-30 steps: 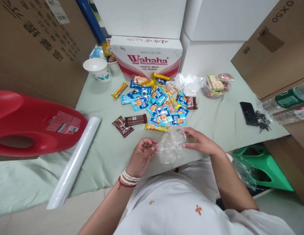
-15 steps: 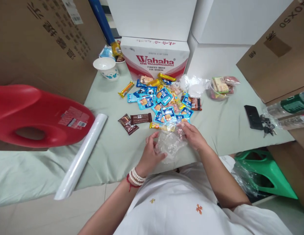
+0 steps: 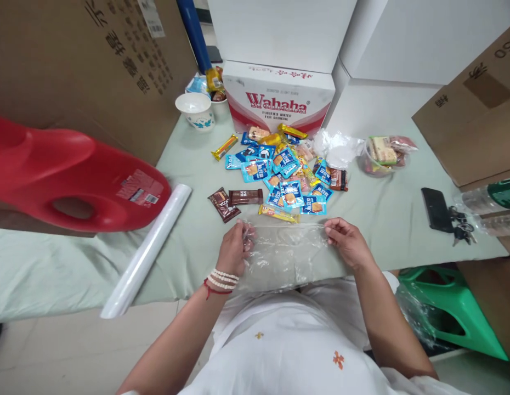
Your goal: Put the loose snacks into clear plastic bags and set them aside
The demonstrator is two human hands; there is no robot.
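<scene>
A clear plastic bag is stretched flat between my hands at the table's front edge. My left hand grips its left upper corner, and part of the film lies over those fingers. At the opposite corner my right hand pinches the bag's edge between thumb and fingers. Just beyond the bag lies a pile of wrapped snacks, with blue packets in front and a yellow packet nearest the film. Two brown snack packets, one a long bar and one a cocoa packet, lie left of the pile.
Left are a red jug, a white roll and a paper cup. A Wahaha box stands behind the pile. On the right are a snack tub, a phone, keys and a green stool.
My hands have moved apart, spreading the crumpled bag flat between them. My left hand has gone from loosely open to gripping its corner. The view has shifted slightly left.
</scene>
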